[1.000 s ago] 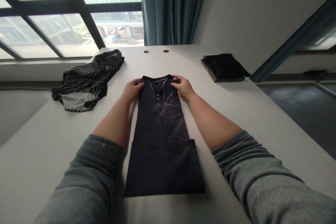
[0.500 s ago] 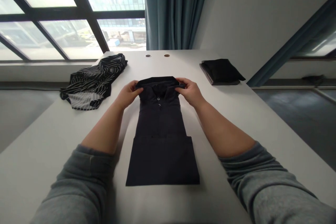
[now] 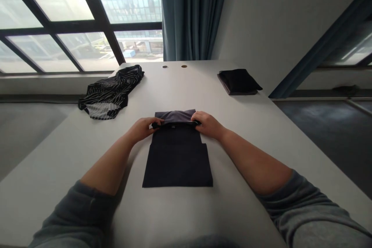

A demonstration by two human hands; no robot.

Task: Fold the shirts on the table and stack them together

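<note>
A dark polo shirt [image 3: 178,165] lies folded into a narrow strip on the white table in front of me. Its collar end is turned over toward me, so a paler purplish-grey side shows at the far fold. My left hand [image 3: 144,128] pinches the left end of the turned-over collar edge. At the right end of that same edge, my right hand [image 3: 208,123] has its fingers closed on the cloth. The button placket is hidden under the fold. The near part of the shirt lies flat, a little wider than the rest.
A crumpled black-and-white striped garment [image 3: 112,91] lies at the table's far left. Folded dark clothes [image 3: 240,81] are stacked at the far right. Two round cable holes sit near the back edge of the white table [image 3: 180,217], before a blue curtain [image 3: 190,15] and windows.
Both hands have brought the collar end toward me and folded it over the shirt's middle. The collar and buttons, visible before, are now turned under. The camera view has tilted slightly up.
</note>
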